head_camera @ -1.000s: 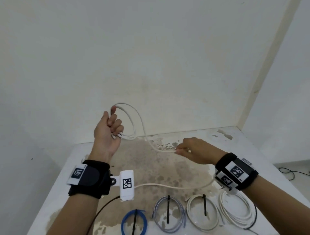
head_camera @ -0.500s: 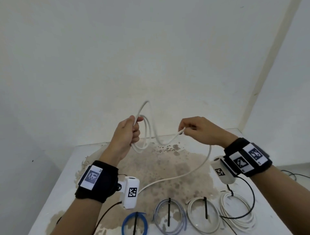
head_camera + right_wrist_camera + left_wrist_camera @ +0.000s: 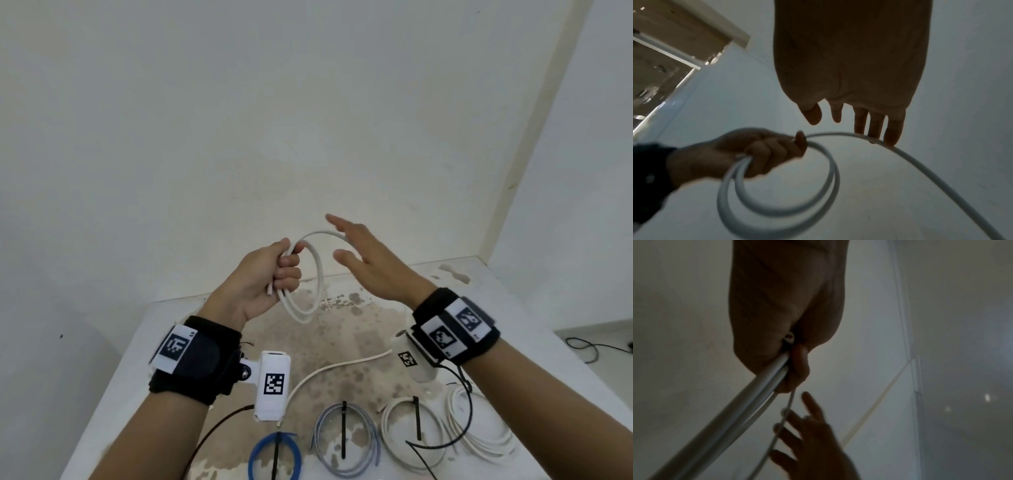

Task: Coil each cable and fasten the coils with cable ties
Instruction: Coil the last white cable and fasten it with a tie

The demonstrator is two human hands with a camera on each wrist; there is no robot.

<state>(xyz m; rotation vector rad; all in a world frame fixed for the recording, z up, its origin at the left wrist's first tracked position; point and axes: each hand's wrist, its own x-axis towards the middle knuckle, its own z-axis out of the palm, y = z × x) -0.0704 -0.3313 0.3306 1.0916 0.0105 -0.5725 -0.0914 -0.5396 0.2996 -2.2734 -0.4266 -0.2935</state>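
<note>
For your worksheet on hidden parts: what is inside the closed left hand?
The left hand grips gathered loops of the white cable; one cut end pokes out below. How the strands cross inside the fist is covered.

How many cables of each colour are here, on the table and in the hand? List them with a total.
White: 3, namely white cable in left hand, tied white coil, rightmost white coil
Blue: 1, blue coil
Grey: 1, grey coil
Total: 5
</note>
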